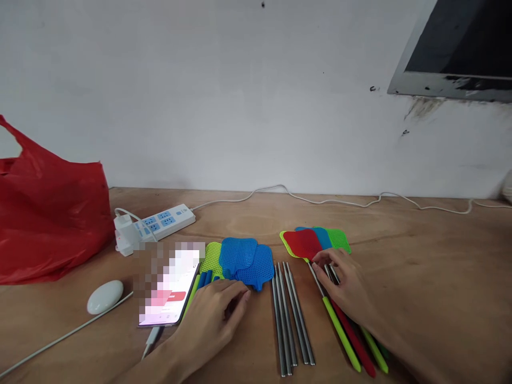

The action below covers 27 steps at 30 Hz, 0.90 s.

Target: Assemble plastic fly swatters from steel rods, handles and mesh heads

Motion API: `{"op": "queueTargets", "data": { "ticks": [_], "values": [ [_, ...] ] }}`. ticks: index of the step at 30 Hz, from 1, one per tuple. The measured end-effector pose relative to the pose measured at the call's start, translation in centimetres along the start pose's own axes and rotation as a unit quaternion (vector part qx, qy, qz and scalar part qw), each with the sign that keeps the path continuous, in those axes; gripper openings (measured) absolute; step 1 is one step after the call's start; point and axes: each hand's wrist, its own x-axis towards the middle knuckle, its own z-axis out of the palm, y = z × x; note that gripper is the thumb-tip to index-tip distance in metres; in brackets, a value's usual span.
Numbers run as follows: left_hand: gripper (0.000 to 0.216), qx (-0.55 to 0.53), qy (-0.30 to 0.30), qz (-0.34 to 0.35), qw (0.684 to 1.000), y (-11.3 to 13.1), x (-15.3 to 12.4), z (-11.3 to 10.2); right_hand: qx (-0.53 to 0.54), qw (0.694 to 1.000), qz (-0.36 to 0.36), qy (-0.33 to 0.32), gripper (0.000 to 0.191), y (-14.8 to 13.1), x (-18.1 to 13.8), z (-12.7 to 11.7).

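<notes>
On a wooden table lie fly-swatter parts. My left hand rests palm down, fingers spread, its fingertips at the stems of a pile of blue mesh heads and a green one. My right hand lies over assembled swatters, fingers curled onto the neck of a metal rod below a red head; blue and green heads lie behind it. Their green and red handles stick out towards me. Several bare metal rods lie between my hands.
A phone with a lit screen lies left of my left hand. Behind it are a white power strip and its cable. A red plastic bag fills the far left, with a white oval object near it.
</notes>
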Motion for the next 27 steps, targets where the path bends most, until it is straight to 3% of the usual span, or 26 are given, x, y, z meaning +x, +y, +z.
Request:
{"op": "queueTargets", "data": {
  "ticks": [4, 8, 13, 18, 27],
  "values": [
    [0.027, 0.042, 0.037, 0.019, 0.998, -0.6, 0.3, -0.2, -0.004, 1.0, -0.013, -0.02, 0.011, -0.3, -0.1, -0.1],
    [0.027, 0.202, 0.119, 0.018, 0.972, -1.6, 0.8, -1.0, -0.009, 0.999, -0.022, -0.038, 0.014, -0.7, -0.2, 0.0],
    [0.027, 0.333, 0.069, -0.039, 0.94, -2.3, 1.1, -1.8, -0.004, 0.999, -0.031, -0.044, 0.017, -0.7, -0.4, 0.3],
    [0.025, 0.345, 0.038, -0.063, 0.936, -2.2, 1.0, -1.6, 0.005, 0.998, -0.029, -0.056, 0.018, -0.5, -0.5, 0.5],
    [0.024, 0.243, 0.026, -0.03, 0.969, -1.1, 0.5, -0.7, 0.007, 0.997, -0.03, -0.074, 0.018, -0.7, -0.6, 0.4]
  ]
}}
